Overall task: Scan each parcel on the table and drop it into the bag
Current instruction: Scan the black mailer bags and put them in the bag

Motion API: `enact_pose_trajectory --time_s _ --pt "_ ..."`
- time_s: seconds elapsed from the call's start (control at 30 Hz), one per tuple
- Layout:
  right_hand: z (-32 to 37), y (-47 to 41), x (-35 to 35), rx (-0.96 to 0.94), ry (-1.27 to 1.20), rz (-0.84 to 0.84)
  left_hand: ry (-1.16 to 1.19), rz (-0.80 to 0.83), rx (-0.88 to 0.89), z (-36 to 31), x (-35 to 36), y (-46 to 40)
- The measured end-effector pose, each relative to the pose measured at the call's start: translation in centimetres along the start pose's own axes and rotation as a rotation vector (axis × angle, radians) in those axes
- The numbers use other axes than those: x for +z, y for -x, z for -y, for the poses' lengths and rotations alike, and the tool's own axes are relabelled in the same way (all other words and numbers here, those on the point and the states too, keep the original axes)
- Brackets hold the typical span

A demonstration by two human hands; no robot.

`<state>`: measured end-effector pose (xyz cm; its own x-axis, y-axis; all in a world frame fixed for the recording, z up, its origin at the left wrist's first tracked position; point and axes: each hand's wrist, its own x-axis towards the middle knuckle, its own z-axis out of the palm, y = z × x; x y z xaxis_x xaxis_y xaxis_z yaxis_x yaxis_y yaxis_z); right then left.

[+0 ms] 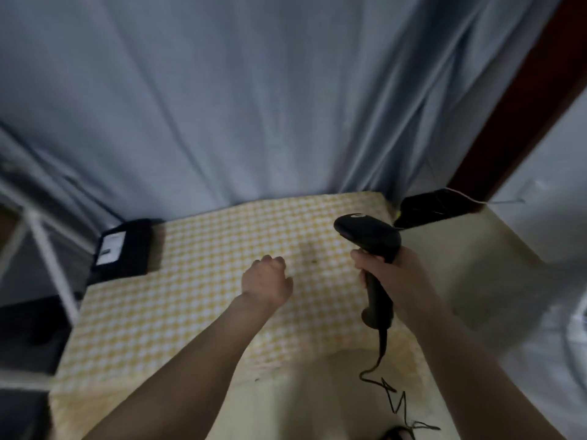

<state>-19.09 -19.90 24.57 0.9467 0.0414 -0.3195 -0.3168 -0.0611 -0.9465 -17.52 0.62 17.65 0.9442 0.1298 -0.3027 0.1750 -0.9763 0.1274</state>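
head view: the right hand (pixel 386 274) grips the handle of a black barcode scanner (pixel 370 239), fingers curled round it, its head pointing forward and left over the yellow checked cloth (pixel 197 281) that covers the counter (pixel 422 249). the left hand (pixel 266 281) hangs above the middle of the cloth with its fingers curled under and nothing in it. one black parcel (pixel 125 246) with a white label lies at the far left edge of the cloth, partly overhanging it, well apart from both hands. a second dark, shiny parcel (pixel 435 206) shows at the far right corner; the blur makes it hard to be sure what it is. a pale, translucent bag (pixel 546 312) seems to spread to the right of the counter, but its mouth is not clear.

risks, as i judge them: the overhanging parcel could slide off the edge if the left hand nudges it instead of lifting it. the scanner's cable (pixel 397 398) trails in loose kinks near the body and could snag or drag across the cloth. with the bag's opening unclear, a dropped parcel might miss it.
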Motion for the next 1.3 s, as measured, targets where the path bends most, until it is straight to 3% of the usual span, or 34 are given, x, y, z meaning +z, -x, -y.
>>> enact_pose_trajectory --time_s 0.2,0.4,0.73,1.13,1.3 --pt "-0.7 1.2 14.3 0.008 0.041 0.205 0.096 0.003 -0.227 15.5 0.4 5.1" --pt "-1.1 2.6 25.0 0.013 0.15 0.371 0.2 -0.009 -0.428 25.8 0.4 9.1" --pt "-1.2 0.4 36.0 -0.01 0.234 0.532 0.309 -0.022 -0.564 34.0 0.0 9.1" --pt "0.4 -9.3 45.7 0.061 0.202 0.648 0.364 0.018 -0.633 41.9 -2.7 -2.9" --pt "0.3 -12.6 49.3 0.096 0.202 0.656 0.494 0.058 -0.681 45.7 -1.7 -6.1"
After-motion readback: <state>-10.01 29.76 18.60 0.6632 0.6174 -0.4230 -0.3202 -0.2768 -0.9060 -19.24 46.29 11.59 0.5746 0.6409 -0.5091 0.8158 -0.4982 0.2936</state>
